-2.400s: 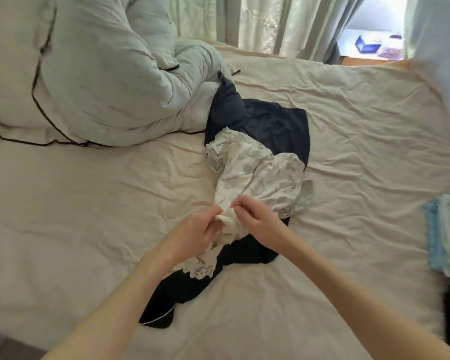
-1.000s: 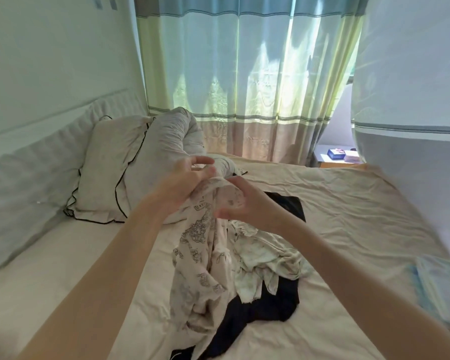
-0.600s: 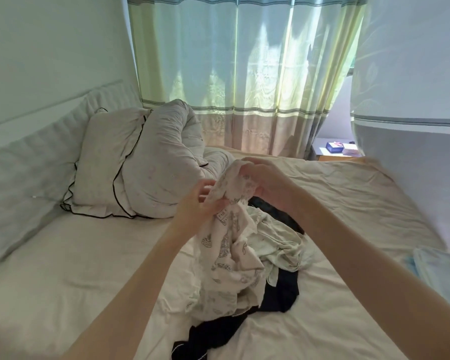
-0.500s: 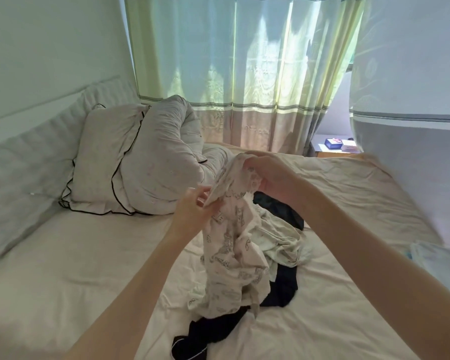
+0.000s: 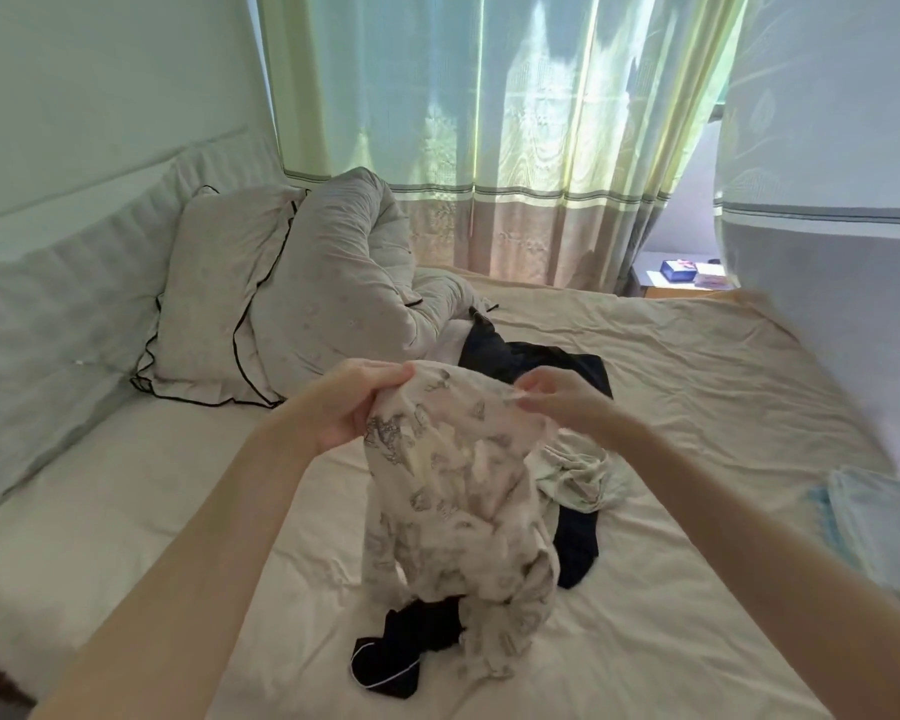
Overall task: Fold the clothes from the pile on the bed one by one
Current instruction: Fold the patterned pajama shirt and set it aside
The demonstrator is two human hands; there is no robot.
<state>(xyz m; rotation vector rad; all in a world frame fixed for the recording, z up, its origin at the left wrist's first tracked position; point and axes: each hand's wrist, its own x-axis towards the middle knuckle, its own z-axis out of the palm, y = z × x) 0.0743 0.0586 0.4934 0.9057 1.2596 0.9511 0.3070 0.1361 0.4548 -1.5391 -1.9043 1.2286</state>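
Two garments at least are lying unfolded mid-bed (image 5: 697, 407): dark garment (image 5: 541, 361), pale crumpled piece (image 5: 578, 480). Folded stack (image 5: 874, 517) is sitting at right edge. Left hand (image 5: 349, 402) and right hand (image 5: 557, 400) fingers are pinching printed garment (image 5: 453, 491), hanging, not yet folded.

We hold a printed garment (image 5: 453, 491) up over the bed (image 5: 697, 387), our left hand (image 5: 349, 402) and right hand (image 5: 562, 400) pinching its top edge; its hem drapes onto dark clothes (image 5: 536, 363) below.
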